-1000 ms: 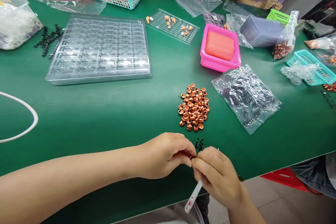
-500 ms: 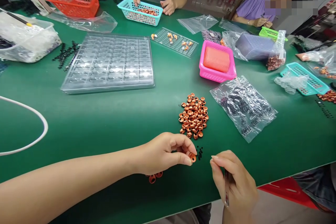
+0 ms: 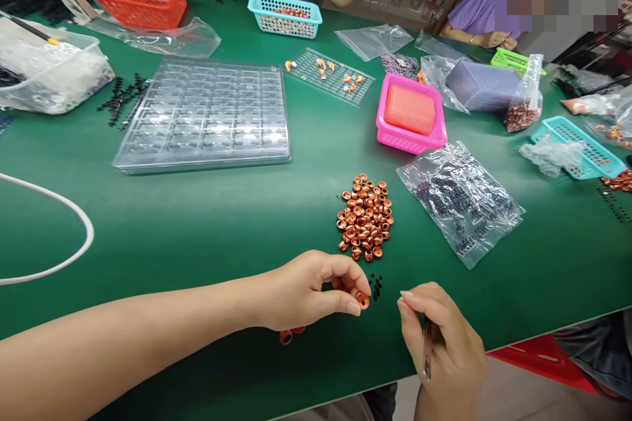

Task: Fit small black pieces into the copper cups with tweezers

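Observation:
My left hand [image 3: 320, 286] is closed, pinching a small copper-coloured cup-shaped piece [image 3: 363, 301] with a hole in it between thumb and fingers. A few tiny black pieces [image 3: 376, 287] lie on the table just beyond those fingertips. To their right, my right hand [image 3: 439, 335] is closed around slim metal tweezers [image 3: 427, 348], whose rear end shows along the palm. The thumb and forefinger press together; whatever is at their tips is too small to make out. A pile of copper-coloured cups [image 3: 364, 217] lies ahead of both hands. Several reddish cups [image 3: 286, 337] peek out below my left wrist.
A clear bag of black parts [image 3: 461, 204] lies right of the pile, with a pink basket [image 3: 411, 141] behind it. Stacked clear trays [image 3: 207, 118] stand left. Across the green table [image 3: 197, 223], a person sits at a blue basket [image 3: 285, 26]. A white cable [image 3: 83, 217] curves at left.
The person opposite has drawn both hands back from the blue basket, which has shifted to the right and away. My own hands have hardly moved.

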